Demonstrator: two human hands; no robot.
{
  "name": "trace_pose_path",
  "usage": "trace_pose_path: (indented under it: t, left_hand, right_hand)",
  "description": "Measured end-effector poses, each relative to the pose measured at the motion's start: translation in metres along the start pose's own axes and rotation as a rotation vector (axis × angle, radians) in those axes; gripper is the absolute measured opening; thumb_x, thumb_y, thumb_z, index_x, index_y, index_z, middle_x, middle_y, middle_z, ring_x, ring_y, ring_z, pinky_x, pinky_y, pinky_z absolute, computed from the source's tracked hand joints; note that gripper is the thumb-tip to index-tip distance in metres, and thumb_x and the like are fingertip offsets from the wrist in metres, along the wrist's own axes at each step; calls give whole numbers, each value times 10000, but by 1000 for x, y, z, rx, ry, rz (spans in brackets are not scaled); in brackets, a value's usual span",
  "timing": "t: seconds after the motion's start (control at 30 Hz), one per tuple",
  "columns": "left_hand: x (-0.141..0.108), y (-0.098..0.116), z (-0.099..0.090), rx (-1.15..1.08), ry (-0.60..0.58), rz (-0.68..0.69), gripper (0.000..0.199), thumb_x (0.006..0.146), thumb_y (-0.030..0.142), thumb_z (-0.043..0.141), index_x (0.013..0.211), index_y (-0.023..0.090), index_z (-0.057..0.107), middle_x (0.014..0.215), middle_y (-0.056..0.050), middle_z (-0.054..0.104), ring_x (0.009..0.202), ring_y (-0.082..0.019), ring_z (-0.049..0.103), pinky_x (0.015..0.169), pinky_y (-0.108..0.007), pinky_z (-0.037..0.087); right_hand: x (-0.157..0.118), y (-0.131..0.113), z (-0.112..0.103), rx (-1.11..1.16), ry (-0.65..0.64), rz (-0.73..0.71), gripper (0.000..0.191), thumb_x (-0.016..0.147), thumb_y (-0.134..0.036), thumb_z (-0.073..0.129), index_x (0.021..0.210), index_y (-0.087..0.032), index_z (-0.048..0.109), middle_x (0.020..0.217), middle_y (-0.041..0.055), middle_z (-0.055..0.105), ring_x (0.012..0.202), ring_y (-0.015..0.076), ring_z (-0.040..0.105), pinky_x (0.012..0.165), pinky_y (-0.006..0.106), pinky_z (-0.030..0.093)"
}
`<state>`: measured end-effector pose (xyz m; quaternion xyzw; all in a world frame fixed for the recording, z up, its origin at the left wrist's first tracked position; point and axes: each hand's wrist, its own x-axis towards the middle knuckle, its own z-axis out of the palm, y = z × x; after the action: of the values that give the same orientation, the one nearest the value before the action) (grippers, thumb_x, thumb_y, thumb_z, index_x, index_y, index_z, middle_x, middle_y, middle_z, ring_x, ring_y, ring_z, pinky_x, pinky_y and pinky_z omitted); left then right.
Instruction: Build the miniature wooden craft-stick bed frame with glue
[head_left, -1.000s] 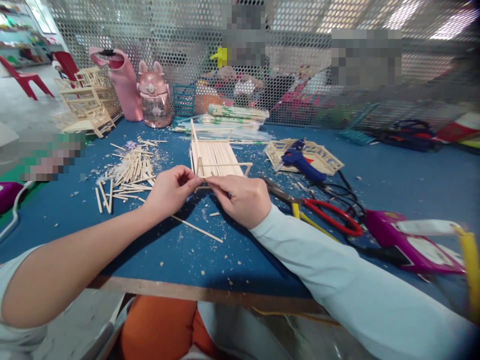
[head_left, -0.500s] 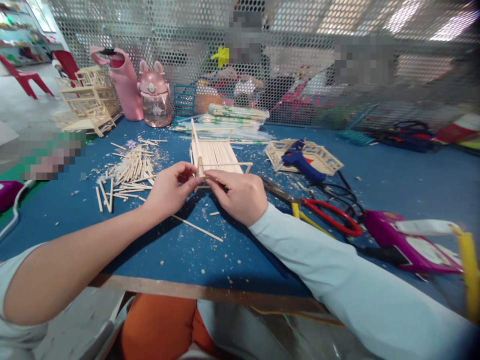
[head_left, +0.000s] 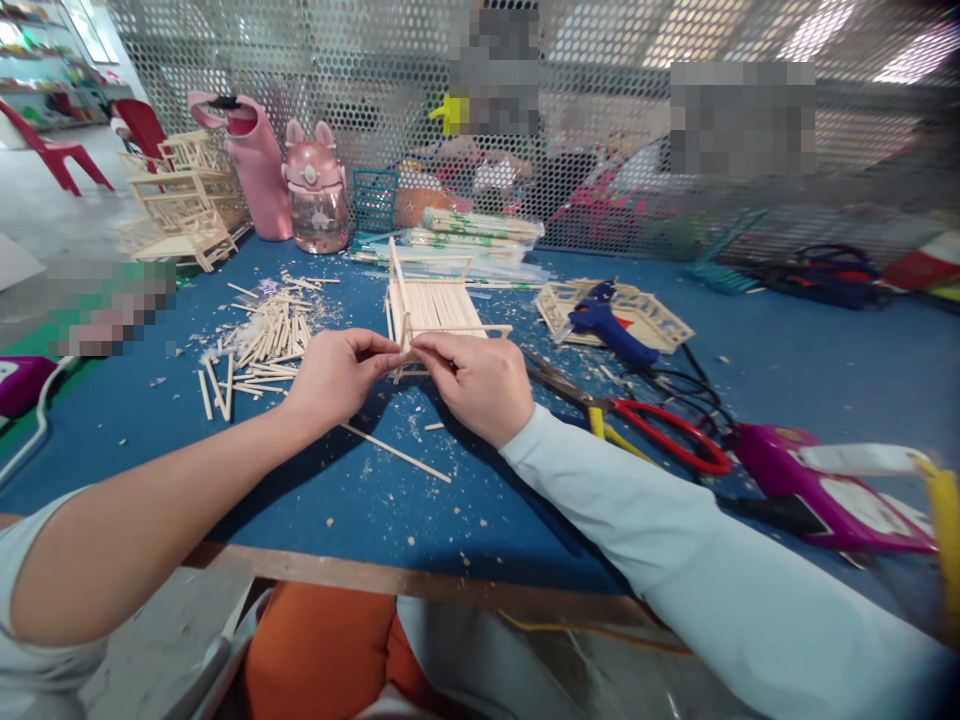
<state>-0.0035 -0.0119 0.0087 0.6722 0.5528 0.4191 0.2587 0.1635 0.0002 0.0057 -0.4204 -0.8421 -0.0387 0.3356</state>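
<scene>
A small frame of thin wooden sticks [head_left: 442, 305] rests on the blue table, its slatted panel flat and a few sticks rising at its left side. My left hand [head_left: 341, 375] pinches the near left corner of this frame between thumb and fingers. From the right, my right hand [head_left: 480, 380] grips the same corner, its fingertips nearly touching those of the left. The fingers partly cover the small piece held there. To the left lies a pile of short cut sticks [head_left: 277, 335]. One long stick [head_left: 397, 452] lies in front of my hands.
A blue glue gun [head_left: 611, 330] rests on another stick model [head_left: 664, 315]. Red-handled scissors [head_left: 667, 435] and a purple tool [head_left: 825, 490] lie right. At the back stand a pink bottle [head_left: 259, 170], a clear-bodied bottle [head_left: 318, 205], bagged sticks [head_left: 480, 230] and a perforated screen [head_left: 615, 130].
The whole view has shifted slightly, so the table things appear a little further right. Both hands keep their pinch at the frame's corner, with the fingertips slightly closer in.
</scene>
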Motion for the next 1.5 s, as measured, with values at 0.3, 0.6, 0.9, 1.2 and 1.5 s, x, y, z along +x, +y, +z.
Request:
trace_pose_path:
  t: [0.3,0.6,0.9,1.2,1.5]
  left_hand:
    - [-1,1,-8,72,-110,-21,238,769,178,535,917,159,720,816,-47,738,717,-153,652,715,-281,513]
    - [7,-9,-14,168,-46,19,367,695,46,404,934,136,668,786,-36,690,664,-133,610,646,-257,479]
    - [12,-4,-23,178,31,-37,198,755,242,534,824,163,701,580,9,638,496,-106,511,510,-231,387]
    - [9,0,-22,217,19,61,396,873,284,357,536,166,529,493,2,588,474,-106,531,541,-230,411]
    - [8,-6,-16,129,49,89,145,746,222,574,798,172,700,758,-27,727,680,-144,639,664,-265,486]
  right_hand:
    - [1,2,1,-3,18,-3,246,876,-270,491,902,-224,732,885,26,746,803,192,703,655,265,495]
    - [-5,5,-2,-3,48,-93,290,878,-237,470,1054,-182,694,956,67,731,811,191,704,675,272,524]
    - [-11,13,-22,77,295,-45,169,771,-123,505,838,-171,653,736,14,705,524,97,589,541,218,470]
    - [-9,17,-18,94,192,-216,251,798,-66,420,847,-153,651,786,44,717,722,138,664,658,240,505]
    - [-12,15,-14,94,272,-130,167,833,-126,518,939,-175,637,875,34,723,668,112,645,587,220,486]
